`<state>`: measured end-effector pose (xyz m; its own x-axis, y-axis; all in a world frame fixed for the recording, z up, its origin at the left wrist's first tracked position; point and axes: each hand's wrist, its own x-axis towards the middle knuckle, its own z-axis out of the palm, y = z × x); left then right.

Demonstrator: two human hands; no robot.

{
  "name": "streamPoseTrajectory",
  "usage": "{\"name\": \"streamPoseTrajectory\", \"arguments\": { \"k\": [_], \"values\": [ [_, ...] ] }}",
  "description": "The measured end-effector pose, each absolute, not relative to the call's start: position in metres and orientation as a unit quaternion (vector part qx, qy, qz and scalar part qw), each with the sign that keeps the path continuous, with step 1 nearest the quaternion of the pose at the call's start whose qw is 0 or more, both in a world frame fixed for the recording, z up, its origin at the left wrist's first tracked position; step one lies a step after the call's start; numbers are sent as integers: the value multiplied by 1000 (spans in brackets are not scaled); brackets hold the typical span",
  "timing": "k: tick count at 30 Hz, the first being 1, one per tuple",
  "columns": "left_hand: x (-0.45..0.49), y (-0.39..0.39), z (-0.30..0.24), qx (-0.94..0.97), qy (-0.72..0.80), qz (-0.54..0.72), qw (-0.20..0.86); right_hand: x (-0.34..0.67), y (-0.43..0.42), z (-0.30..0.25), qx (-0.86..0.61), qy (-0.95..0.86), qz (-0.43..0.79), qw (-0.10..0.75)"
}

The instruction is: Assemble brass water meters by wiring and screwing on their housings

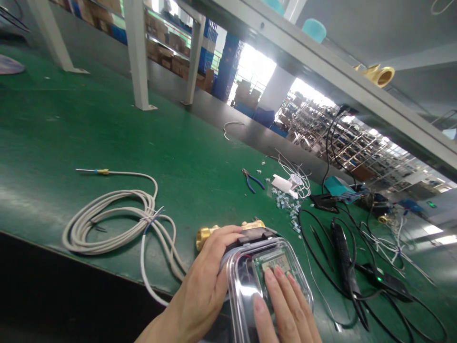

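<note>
A meter with a small digital display under a clear plastic cover [246, 281] is at the bottom middle, tilted toward me. Its brass pipe body [203, 237] shows behind the cover, with a threaded end at the left. My left hand [205, 281] is closed around the meter's left side, fingers over the brass body. On top of the clear cover lies my right hand [287, 305], its fingers stretched flat and partly over the display. A coiled grey cable [107, 214] with a metal probe tip lies to the left, and its strands run behind my left hand.
Blue-handled cutters [253, 181] lie beyond the meter, near small pale-blue pieces [289, 205] and white wires [303, 183]. A black soldering iron-like tool [342, 257] and black cables are at the right. A metal shelf frame [137, 57] stands behind, bearing a brass fitting [380, 76].
</note>
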<state>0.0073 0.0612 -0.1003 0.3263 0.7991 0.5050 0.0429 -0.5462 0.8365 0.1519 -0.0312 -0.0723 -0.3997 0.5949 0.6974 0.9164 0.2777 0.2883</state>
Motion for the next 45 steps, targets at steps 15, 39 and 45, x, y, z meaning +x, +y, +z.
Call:
{"name": "streamPoseTrajectory", "arguments": {
  "k": [15, 39, 45],
  "values": [
    [6, 64, -96, 748, 281, 474, 370, 161, -18, -32, -396, -814, -353, 236],
    [2, 64, -100, 768, 285, 452, 355, 202, -1, -15, -345, -892, -246, 157],
    [1, 70, -96, 772, 279, 447, 355, 206, 2, -22, -303, -909, -234, 167]
  ]
}}
